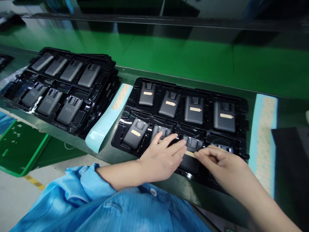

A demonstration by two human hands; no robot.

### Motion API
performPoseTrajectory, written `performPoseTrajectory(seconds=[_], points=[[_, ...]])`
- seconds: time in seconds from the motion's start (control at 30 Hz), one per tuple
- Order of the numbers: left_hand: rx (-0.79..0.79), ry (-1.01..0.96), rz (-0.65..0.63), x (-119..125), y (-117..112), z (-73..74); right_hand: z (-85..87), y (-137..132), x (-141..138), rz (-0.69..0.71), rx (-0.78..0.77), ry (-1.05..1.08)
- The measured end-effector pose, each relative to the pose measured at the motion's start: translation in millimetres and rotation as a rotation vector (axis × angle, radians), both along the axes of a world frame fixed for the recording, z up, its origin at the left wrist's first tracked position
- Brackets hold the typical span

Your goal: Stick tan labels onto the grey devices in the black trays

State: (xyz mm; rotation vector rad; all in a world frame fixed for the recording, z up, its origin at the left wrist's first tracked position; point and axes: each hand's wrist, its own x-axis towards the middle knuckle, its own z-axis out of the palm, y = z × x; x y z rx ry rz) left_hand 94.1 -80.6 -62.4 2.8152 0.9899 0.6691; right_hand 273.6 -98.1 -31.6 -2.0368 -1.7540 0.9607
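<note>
Lower left: green bin (38, 154), cut off by the frame edge. Above it, tray stack (103, 61); seven dark cases in the top layer, lower layers hard to make out. Next, left strip (101, 127), pale blue, just beside the tray (241, 116) at centre. Left hand (164, 158) flat, fingers spread, hiding most of the second lower-row case. Third lower-row case (189, 166), below centre of frame, bears a yellowish label (190, 154), left end by the left fingertips. Right hand (214, 158): thumb and finger pinched on the label's right end; fourth case mostly hidden behind. Right strip (265, 129): lower end meets forearm. Right edge: black object (287, 154), cut off, unclear.
</note>
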Motion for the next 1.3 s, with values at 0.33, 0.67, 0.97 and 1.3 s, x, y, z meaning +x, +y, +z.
performPoseTrajectory(seconds=[0.33, 0.67, 0.97, 1.3], points=[[-0.014, -0.023, -0.049, -4, 1, 0.5, 0.0, 0, 0, -0.031, -0.027, 0.023], [-0.014, -0.034, -0.026, -3, 0, -2.1, 4.4, 1, -3, -0.051, -0.016, 0.043], [-0.015, -0.026, -0.045, -5, 1, -1.5, 9.5, 3, -8, -0.066, -0.003, 0.048], [-0.024, 0.008, -0.051, -5, 0, -1.1, 10.8, 4, -7, -0.065, -0.044, 0.045]])
